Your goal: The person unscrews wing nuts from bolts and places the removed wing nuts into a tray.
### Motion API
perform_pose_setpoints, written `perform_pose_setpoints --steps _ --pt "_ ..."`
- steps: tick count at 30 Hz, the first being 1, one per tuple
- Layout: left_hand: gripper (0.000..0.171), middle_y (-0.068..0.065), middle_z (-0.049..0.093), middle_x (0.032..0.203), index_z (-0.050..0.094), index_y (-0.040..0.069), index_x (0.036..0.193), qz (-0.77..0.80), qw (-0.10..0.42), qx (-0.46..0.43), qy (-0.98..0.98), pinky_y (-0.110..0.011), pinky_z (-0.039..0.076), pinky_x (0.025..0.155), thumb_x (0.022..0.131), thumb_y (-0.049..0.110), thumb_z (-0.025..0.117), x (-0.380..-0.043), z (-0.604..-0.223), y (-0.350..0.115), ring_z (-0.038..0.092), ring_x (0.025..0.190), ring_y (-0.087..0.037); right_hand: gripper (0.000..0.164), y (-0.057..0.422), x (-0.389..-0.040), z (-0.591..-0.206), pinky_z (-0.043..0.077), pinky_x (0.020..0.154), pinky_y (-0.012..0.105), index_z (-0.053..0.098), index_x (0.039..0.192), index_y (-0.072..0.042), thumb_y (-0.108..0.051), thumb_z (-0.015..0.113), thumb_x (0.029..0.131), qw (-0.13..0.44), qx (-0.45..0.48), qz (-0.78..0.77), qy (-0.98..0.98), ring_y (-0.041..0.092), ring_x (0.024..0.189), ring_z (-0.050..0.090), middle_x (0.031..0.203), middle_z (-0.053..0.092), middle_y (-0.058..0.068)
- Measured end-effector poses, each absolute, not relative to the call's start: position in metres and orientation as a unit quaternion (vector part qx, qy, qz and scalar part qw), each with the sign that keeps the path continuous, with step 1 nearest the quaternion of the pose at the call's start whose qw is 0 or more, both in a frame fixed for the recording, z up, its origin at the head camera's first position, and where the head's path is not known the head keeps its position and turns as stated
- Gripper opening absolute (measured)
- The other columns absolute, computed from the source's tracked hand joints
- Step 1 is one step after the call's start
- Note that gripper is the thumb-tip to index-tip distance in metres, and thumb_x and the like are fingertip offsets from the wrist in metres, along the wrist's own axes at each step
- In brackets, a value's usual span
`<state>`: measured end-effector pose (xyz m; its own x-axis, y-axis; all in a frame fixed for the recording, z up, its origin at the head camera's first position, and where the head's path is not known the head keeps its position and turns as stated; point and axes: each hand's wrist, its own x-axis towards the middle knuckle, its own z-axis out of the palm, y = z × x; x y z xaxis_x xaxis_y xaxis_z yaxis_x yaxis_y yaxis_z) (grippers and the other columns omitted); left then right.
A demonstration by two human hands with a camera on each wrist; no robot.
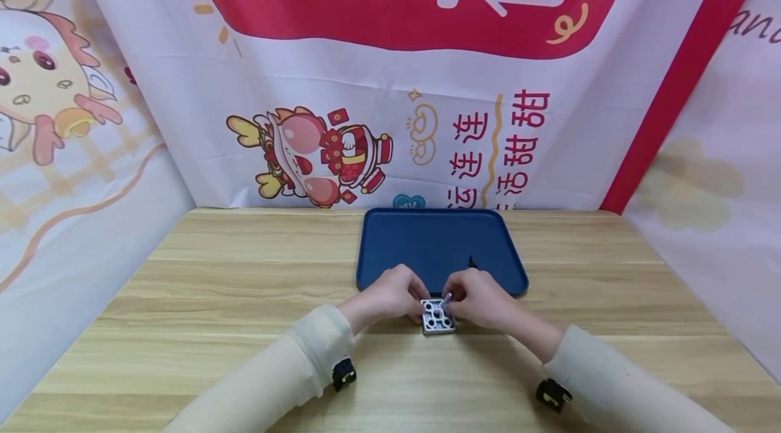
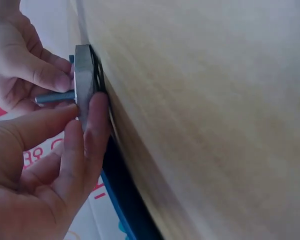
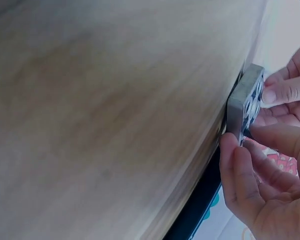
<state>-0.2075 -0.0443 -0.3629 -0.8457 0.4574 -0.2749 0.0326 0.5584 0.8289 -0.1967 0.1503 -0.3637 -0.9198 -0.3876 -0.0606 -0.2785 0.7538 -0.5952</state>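
A square silver metal plate (image 1: 438,322) with several round holes is held just in front of the blue tray, close over the table. A slim metal pin (image 2: 55,97) sticks out from its holed face. My left hand (image 1: 398,292) grips the plate's left edge between thumb and fingers. On the opposite side, my right hand (image 1: 478,299) holds the right edge, its thumb on the holed face next to the pin. The right wrist view shows the right hand's fingertips (image 3: 229,142) curled under the plate's corner. Parts of the plate's sides are hidden behind the fingers.
The blue tray (image 1: 436,233) lies at the back of the wooden table (image 1: 256,270). A small black object (image 1: 472,261) shows on it behind the right hand. Printed cloth (image 1: 366,74) hangs behind the table and along both sides.
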Motion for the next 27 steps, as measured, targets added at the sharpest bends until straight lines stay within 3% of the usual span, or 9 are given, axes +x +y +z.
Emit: perform_pose_setpoints --steps 7,15,23,27 --pt "0.008 -0.008 0.070 0.087 0.076 0.001 0.091 0.408 0.200 0.145 0.879 -0.030 0.061 0.065 0.085 -0.003 0.072 -0.202 -0.357 -0.037 0.068 0.070 -0.019 0.009 0.146 -0.197 -0.365 0.046 0.059 0.026 0.069 0.079 -0.011 -0.004 0.074 0.084 0.090 -0.160 -0.296 0.937 0.013 0.069 0.053 0.072 0.062 -0.002" --pt "0.010 -0.006 0.070 0.087 0.077 0.004 0.089 0.390 0.187 0.137 0.891 -0.031 0.059 0.070 0.082 -0.003 0.075 -0.202 -0.359 -0.037 0.064 0.075 -0.019 0.012 0.140 -0.197 -0.365 0.044 0.060 0.027 0.068 0.076 -0.011 -0.007 0.077 0.083 0.090 -0.125 -0.278 0.948 0.015 0.068 0.053 0.071 0.061 -0.001" --pt "0.009 -0.005 0.072 0.088 0.077 0.004 0.093 0.412 0.201 0.150 0.876 -0.033 0.060 0.074 0.087 0.001 0.071 -0.207 -0.365 -0.040 0.067 0.075 -0.017 0.012 0.138 -0.195 -0.365 0.044 0.059 0.027 0.067 0.077 -0.010 -0.007 0.077 0.083 0.092 -0.113 -0.262 0.954 0.015 0.067 0.052 0.070 0.060 -0.001" --pt "0.013 -0.001 0.073 0.093 0.077 0.007 0.101 0.415 0.174 0.209 0.868 -0.031 0.056 0.080 0.090 0.008 0.069 -0.209 -0.366 -0.048 0.064 0.084 -0.013 0.009 0.144 -0.194 -0.357 0.045 0.060 0.027 0.068 0.081 -0.011 -0.009 0.075 0.086 0.091 -0.119 -0.248 0.957 0.015 0.068 0.054 0.073 0.061 -0.001"
